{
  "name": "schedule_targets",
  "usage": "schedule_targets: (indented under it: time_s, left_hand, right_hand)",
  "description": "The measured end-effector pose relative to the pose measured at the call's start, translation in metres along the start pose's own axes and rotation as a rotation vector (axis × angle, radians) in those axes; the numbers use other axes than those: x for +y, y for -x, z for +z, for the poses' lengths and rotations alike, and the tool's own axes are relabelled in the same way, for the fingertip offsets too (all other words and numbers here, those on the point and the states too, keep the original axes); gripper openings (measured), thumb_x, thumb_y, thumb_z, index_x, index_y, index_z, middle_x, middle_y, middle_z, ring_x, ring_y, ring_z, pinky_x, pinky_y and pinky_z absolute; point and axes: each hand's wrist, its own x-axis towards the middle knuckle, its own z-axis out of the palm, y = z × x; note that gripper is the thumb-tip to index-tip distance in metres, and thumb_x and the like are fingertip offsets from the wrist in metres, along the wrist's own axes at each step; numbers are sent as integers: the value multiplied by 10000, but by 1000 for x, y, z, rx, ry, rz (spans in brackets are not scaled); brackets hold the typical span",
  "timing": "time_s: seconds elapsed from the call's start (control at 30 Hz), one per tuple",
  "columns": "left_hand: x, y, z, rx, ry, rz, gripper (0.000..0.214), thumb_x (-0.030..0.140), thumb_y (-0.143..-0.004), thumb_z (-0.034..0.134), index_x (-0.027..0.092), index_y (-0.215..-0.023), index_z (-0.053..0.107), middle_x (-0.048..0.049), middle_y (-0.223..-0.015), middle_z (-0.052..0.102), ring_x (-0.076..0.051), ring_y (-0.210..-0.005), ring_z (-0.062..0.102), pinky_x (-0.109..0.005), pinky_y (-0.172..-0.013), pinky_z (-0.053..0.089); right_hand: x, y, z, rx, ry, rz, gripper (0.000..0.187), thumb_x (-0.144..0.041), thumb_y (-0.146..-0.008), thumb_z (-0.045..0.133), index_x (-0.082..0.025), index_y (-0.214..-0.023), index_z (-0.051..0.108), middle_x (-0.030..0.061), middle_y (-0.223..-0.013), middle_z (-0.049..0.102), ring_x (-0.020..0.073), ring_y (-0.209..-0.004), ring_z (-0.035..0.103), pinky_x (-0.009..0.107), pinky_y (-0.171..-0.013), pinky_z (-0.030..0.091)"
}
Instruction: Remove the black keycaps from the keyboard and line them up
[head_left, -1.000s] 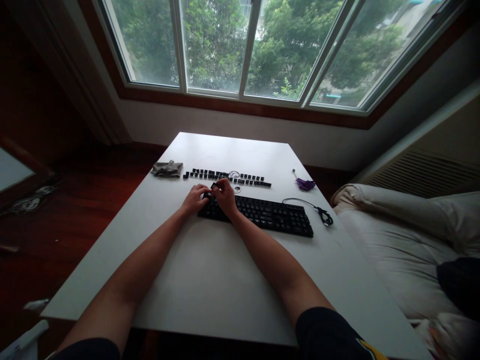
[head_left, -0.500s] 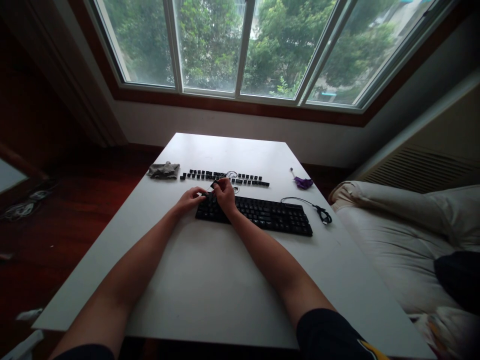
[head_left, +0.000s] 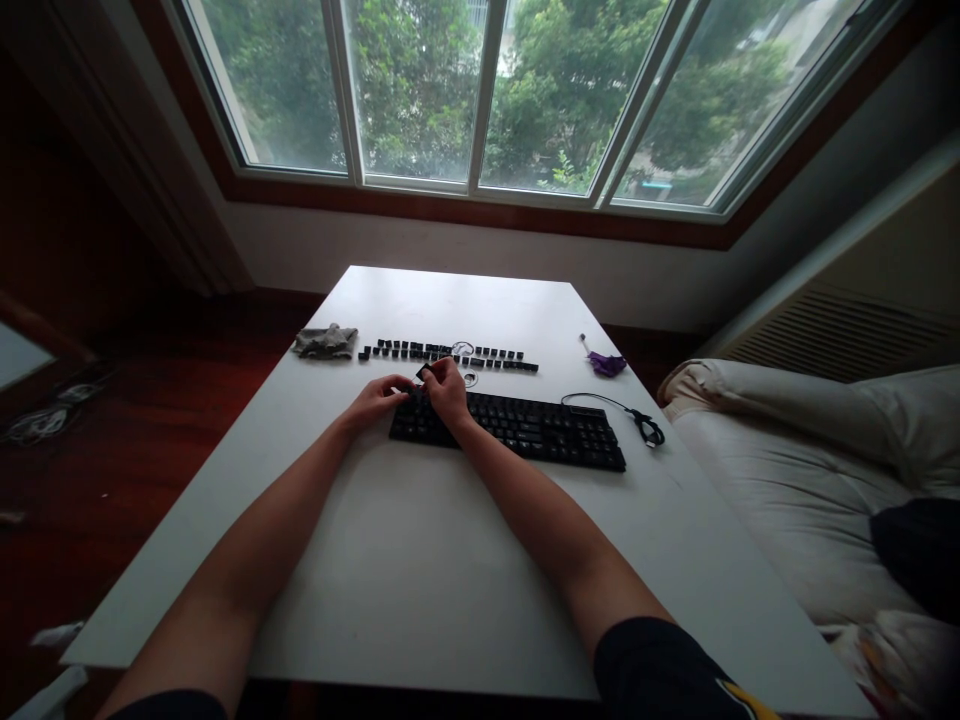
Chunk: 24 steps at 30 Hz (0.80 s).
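Note:
A black keyboard (head_left: 525,425) lies slightly slanted on the white table. At its far left corner rests my left hand (head_left: 379,400), with thumb and fingers curled onto the edge. My right hand (head_left: 448,390) is above the keyboard's left part, pinching the small black handle of what looks like a wire keycap puller (head_left: 424,371). The puller's lower end is too small and hidden to make out. Loose black keycaps (head_left: 409,350) stand in two rows behind the keyboard.
A grey cloth (head_left: 327,341) sits at the table's left edge, and a purple cloth (head_left: 606,365) beside a small brush-like stick at the right. The keyboard's bundled cable (head_left: 646,430) lies near the right edge. Ring-shaped thin items (head_left: 463,348) lie among the keycaps. A sofa (head_left: 757,470) stands right.
The black handle in my right hand has tilted and shifted slightly left. My left hand stays at the keyboard's corner.

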Motion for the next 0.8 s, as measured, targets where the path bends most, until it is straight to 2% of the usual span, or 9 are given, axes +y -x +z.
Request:
schedule_targets:
  time_s: [0.2, 0.4, 0.6, 0.8]
  left_hand:
    - [-3, -2, 4, 21, 63, 4, 491, 383, -798, 721, 195, -1240, 620, -53, -998, 722, -113, -656, 597, -249, -640, 479]
    - [-4, -1, 9, 90, -18, 38, 387, 382, -807, 710, 177, -1135, 701, -74, -997, 739, -170, -797, 653, -278, -703, 494]
    - [-8, 0, 12, 71, -115, 31, 411, 406, -831, 673, 196, -1180, 733, -66, -973, 747, -147, -699, 608, -291, -674, 506]
    - [-8, -1, 13, 109, -270, 100, 309, 329, -845, 640, 238, -1123, 740, -51, -981, 723, -184, -827, 632, -327, -762, 528]
  right_hand:
    - [1, -1, 0, 15, -12, 15, 205, -403, -851, 605, -238, -904, 495, -44, -732, 593, 136, -587, 607, 253, -574, 471]
    - [3, -4, -3, 20, -28, 73, 213, -400, -826, 624, -240, -880, 495, -43, -711, 579, 150, -591, 597, 268, -561, 481]
    - [-4, -4, -8, 37, -46, 75, 190, -364, -798, 644, -247, -847, 504, -22, -709, 579, 184, -681, 611, 289, -592, 496]
    - [-4, -4, -8, 50, -29, 47, 175, -362, -804, 613, -252, -826, 479, -22, -700, 546, 182, -680, 594, 284, -582, 483]
